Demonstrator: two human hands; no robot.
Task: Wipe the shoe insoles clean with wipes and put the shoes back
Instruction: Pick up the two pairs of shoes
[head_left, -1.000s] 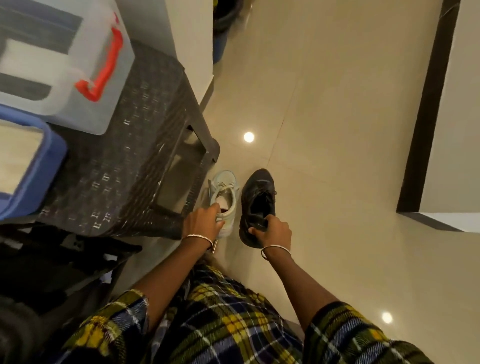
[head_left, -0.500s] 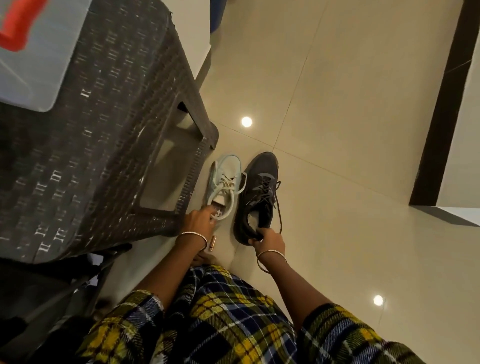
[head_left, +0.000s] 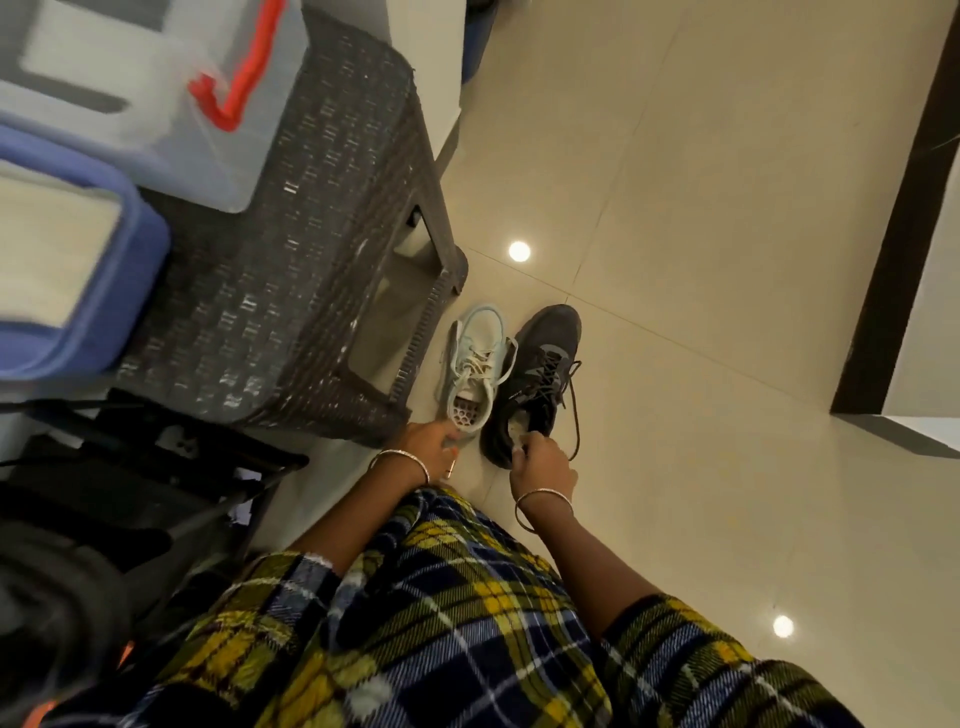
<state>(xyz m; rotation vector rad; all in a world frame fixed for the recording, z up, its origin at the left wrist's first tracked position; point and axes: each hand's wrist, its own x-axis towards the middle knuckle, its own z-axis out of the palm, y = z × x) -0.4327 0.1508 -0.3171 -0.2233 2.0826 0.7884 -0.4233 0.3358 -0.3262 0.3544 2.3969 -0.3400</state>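
Two shoes stand side by side on the tiled floor, toes pointing away from me. The white shoe (head_left: 475, 358) is on the left, its perforated insole showing at the heel. The black shoe (head_left: 540, 374) is on the right with loose laces and something pale inside its opening. My left hand (head_left: 423, 441) pinches the heel rim of the white shoe. My right hand (head_left: 543, 462) grips the heel of the black shoe. No wipe is clearly in view.
A dark woven plastic stool (head_left: 311, 270) stands just left of the shoes, carrying a clear box with a red handle (head_left: 156, 88) and a blue tub (head_left: 78, 249). A small metallic object (head_left: 450, 470) lies under my left wrist. Dark clutter fills the lower left.
Both shoes have come down from a lifted, tilted hold to rest flat on the floor. My hands have slid back to the heel ends. The camera has swung.
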